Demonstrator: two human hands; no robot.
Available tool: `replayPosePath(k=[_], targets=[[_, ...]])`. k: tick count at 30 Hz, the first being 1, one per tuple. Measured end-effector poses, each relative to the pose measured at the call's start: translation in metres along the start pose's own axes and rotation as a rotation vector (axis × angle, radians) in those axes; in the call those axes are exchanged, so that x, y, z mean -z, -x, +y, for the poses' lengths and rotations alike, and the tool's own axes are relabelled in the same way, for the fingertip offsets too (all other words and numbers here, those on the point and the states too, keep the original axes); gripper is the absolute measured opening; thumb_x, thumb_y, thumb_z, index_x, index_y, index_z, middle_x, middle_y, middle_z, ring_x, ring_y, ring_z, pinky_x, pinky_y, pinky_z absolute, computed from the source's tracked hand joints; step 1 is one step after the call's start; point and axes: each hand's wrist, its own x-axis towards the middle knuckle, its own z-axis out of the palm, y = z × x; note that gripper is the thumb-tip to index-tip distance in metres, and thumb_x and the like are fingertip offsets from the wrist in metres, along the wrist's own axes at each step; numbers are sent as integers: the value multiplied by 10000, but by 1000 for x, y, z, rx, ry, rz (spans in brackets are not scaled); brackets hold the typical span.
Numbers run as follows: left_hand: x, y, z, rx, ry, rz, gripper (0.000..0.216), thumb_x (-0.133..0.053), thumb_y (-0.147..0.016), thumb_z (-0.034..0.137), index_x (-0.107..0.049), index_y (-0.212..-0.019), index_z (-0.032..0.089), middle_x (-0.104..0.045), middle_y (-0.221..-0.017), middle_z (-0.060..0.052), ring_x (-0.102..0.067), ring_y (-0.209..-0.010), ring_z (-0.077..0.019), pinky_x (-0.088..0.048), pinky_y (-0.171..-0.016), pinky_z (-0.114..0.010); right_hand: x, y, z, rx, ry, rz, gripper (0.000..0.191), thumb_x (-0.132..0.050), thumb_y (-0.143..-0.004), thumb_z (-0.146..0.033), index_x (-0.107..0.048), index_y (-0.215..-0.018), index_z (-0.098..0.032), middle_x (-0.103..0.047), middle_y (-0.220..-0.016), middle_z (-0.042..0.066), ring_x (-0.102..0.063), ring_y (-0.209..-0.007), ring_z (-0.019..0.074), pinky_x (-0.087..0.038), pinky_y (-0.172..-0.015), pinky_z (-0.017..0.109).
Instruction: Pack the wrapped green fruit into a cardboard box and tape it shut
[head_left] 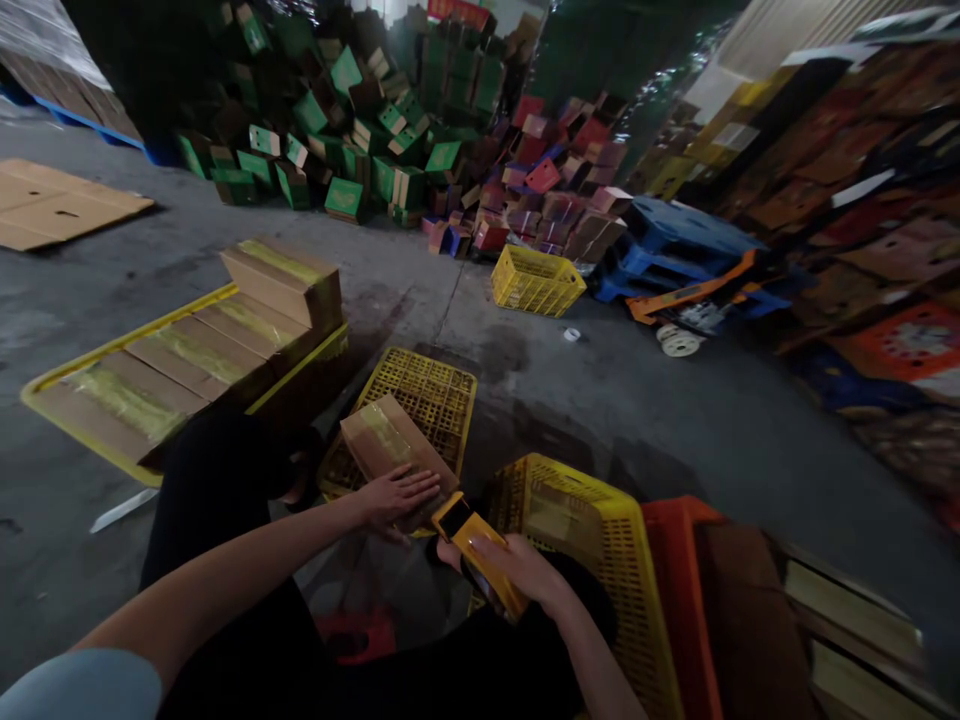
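A taped cardboard box (390, 440) lies tilted on an upturned yellow plastic crate (431, 385) between my knees. My left hand (397, 497) rests on the near end of this box, its fingers stretched out flat. In my right hand (517, 570) is a yellow hand-held tool (480, 550) with a black part near its front. The tool's front end is at the near end of the box, close to my left fingers; whether it touches the cardboard I cannot tell. My right fingers are wrapped round its body.
At left, a yellow crate (56, 380) holds several taped boxes. Another yellow crate (637, 540) and a red crate (675, 570) stand at my right. Further off are a small yellow crate (536, 285), a pallet jack (697, 295), blue pallets (675, 235) and heaped green boxes (345, 198).
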Motion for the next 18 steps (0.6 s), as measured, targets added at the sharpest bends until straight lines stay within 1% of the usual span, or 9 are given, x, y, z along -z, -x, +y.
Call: replayPosePath(k=[2,4,7,10,12,16,18], targets=[[0,-1,2,6,-9,-7,1010,-546,-852,584,-36,-1591,122,-140,-1639,-189,-131,-1518,-319,-80,-1205,-498,-2,2,0,-37,1,18,463,-579,-842,-596,-653,-724,-154,-659,-582,40,-596,-478,157,-449,-451,227],[0,-2,6,16,-26,-4,1039,-585,-825,587,-40,-1594,149,-99,-1644,-194,-115,-1516,-348,-70,-1194,-540,-4,3,-1,-69,1,22,461,-558,-859,-590,-648,-718,-161,-655,-557,26,-597,-467,147,-457,-453,216],[-4,-3,16,8,-39,5,1068,-621,-801,567,-29,-1595,164,-71,-1647,-190,-89,-1516,-369,-43,-1185,-575,-5,4,-2,-80,-9,29,470,-531,-880,-585,-649,-719,-160,-649,-538,25,-602,-464,150,-464,-454,219],[-8,-4,23,4,-16,-5,1058,-598,-819,541,2,-1592,137,-106,-1647,-172,-94,-1521,-336,-37,-1201,-530,-5,3,-2,-69,5,57,441,-578,-863,-557,-639,-686,-159,-653,-553,35,-607,-475,158,-458,-450,227],[-10,-5,23,20,-2,-11,1036,-586,-829,535,-10,-1593,139,-123,-1646,-166,-106,-1521,-322,-51,-1207,-502,-4,1,-2,-75,19,52,451,-577,-861,-566,-632,-673,-160,-649,-552,35,-606,-480,161,-454,-451,228],[-9,-6,18,3,15,-20,1003,-566,-851,540,-15,-1594,153,-132,-1647,-155,-113,-1522,-309,-86,-1207,-479,1,4,-1,-111,36,31,503,-558,-850,-640,-645,-739,-157,-662,-582,33,-623,-509,161,-446,-467,214],[-7,-6,17,10,23,-29,994,-557,-859,548,-13,-1595,161,-137,-1646,-153,-123,-1520,-311,-90,-1205,-477,6,10,-2,-95,46,9,529,-544,-849,-667,-658,-772,-156,-671,-604,42,-637,-531,166,-453,-489,216]])
